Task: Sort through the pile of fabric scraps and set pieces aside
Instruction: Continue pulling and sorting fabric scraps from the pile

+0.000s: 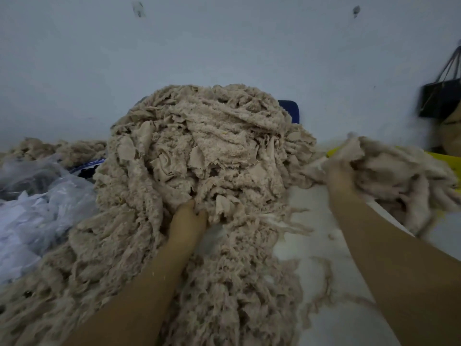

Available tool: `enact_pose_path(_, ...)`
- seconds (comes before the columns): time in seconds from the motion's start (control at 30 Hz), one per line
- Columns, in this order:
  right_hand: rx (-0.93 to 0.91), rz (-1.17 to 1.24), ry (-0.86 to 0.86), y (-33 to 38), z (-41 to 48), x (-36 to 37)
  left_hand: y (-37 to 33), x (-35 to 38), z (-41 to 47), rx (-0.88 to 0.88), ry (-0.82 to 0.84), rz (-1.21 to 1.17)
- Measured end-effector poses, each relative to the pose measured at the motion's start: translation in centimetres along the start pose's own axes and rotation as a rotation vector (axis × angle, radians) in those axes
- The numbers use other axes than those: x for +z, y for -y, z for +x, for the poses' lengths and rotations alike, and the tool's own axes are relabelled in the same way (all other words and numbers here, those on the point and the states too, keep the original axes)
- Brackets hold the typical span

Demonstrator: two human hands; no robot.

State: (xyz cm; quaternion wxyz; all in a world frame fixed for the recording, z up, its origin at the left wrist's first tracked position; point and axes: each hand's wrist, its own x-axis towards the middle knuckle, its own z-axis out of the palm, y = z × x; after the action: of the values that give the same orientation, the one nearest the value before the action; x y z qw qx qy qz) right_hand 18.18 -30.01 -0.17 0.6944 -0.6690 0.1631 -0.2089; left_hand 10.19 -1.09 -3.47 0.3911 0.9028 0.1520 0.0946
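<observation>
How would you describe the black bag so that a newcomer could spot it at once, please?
Start at the big beige scrap pile against the pale wall, then follow that wall to the far right edge. There the black bag hangs by thin straps, the only boxy, strapped thing beside soft beige scraps.

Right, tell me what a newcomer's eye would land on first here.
The tall pile of beige fabric scraps fills the middle, heaped against the pale wall. The left hand digs into its front edge, fingertips buried, while the right hand grips a smaller bundle of scraps out to the right. Crumpled clear plastic bags lie at the left edge.
</observation>
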Motion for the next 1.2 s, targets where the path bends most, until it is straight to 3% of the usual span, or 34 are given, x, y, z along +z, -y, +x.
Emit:
enact_pose_path(0.17,-0.126,-0.277,0.281,1.2,-5.2,5.0,-3.5,2.2,-0.5,0.04,0.107,-0.147)
enact_pose_path(0.4,-0.086,-0.43,0.652,-1.6,-10.2,6.4,-4.3,3.1,-1.0,-0.051,0.141,-0.585)
enact_pose_path(0.57,-0.207,-0.464,0.537,-2.8,-11.7,6.8,-3.6,2.2,-1.8,-0.019,0.114,-0.807)
enact_pose_path(0.77,-0.022,-0.112,0.288,-2.9,-11.2,5.6,-0.8,-0.9,-1.8,-0.17,-0.001,-1.074)
enact_pose_path(0.87,-0.009,-0.089,0.255,-3.1,-11.3,4.6,0.4,-2.0,-2.2,-0.171,-0.009,-1.092)
enact_pose_path(0.97,-0.168,-0.112,0.227,-2.7,-12.2,4.6,0.2,-1.6,-3.3,-0.007,0.021,-0.935)
enact_pose_path(1.07,-0.318,-0.142,0.318,-2.1,-13.6,5.5,-0.5,-0.6,-4.9,0.365,0.051,-0.556)
enact_pose_path(1.13,-0.241,-0.201,0.47,-1.9,-14.5,6.2,-0.9,-0.1,-5.5,0.605,0.091,-0.375)
enact_pose_path(1.2,-0.04,-0.132,0.581,-2.0,-14.9,6.5,-1.0,0.2,-5.8,0.722,0.134,-0.256)
